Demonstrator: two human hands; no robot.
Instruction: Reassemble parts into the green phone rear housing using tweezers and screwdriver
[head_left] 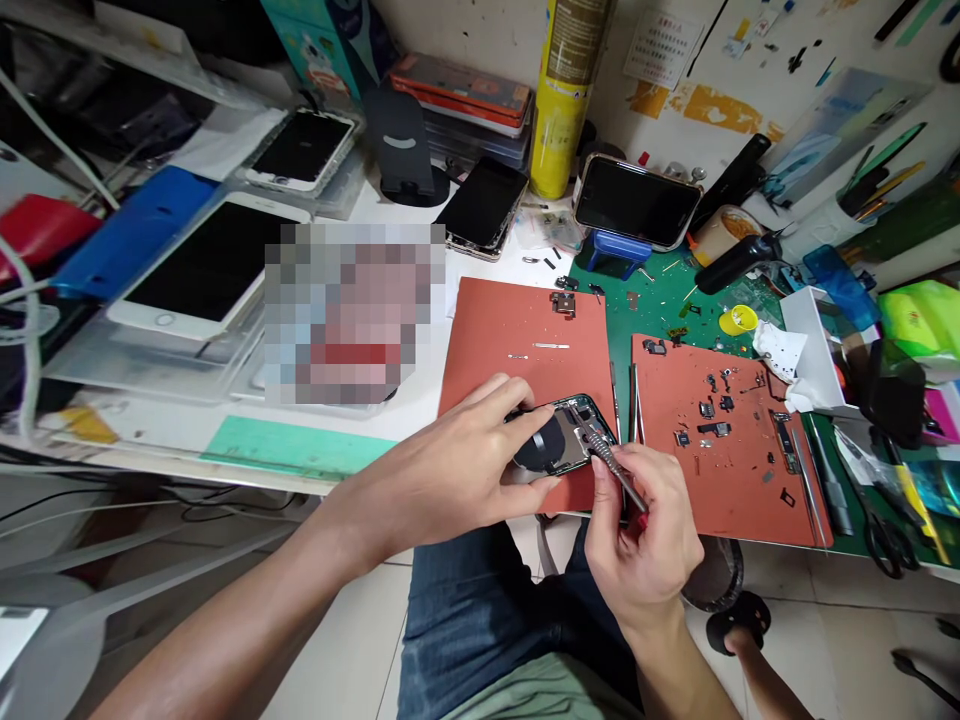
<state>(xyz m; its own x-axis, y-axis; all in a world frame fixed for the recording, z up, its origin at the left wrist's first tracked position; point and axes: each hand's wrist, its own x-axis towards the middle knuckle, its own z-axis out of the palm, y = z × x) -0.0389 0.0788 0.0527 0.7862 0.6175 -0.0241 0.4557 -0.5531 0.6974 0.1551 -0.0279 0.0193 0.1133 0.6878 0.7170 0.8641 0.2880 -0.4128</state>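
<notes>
An opened phone housing (pixel 564 440), with a round black pad and bare metal inside, lies at the front edge of the left orange mat (pixel 525 330). My left hand (pixel 480 450) grips it, thumb and fingers on opposite edges. In my right hand (pixel 645 510) is a slim metal tool (pixel 600 445) with a ridged grip and a red end. Its front end reaches into the housing's right side; the tip is too small to make out. Two small metal strips (pixel 550 346) and a small camera-like part (pixel 562 303) lie farther up the mat.
Small phone parts (pixel 712 410) and tweezers (pixel 806 480) lie on the right orange mat (pixel 742 490). Scissors (pixel 885 535) sit at the right edge. A propped phone (pixel 637 200) and a yellow spray can (pixel 566 100) stand behind; a white phone (pixel 210 260) lies left. Another person's foot (pixel 739 622) shows below.
</notes>
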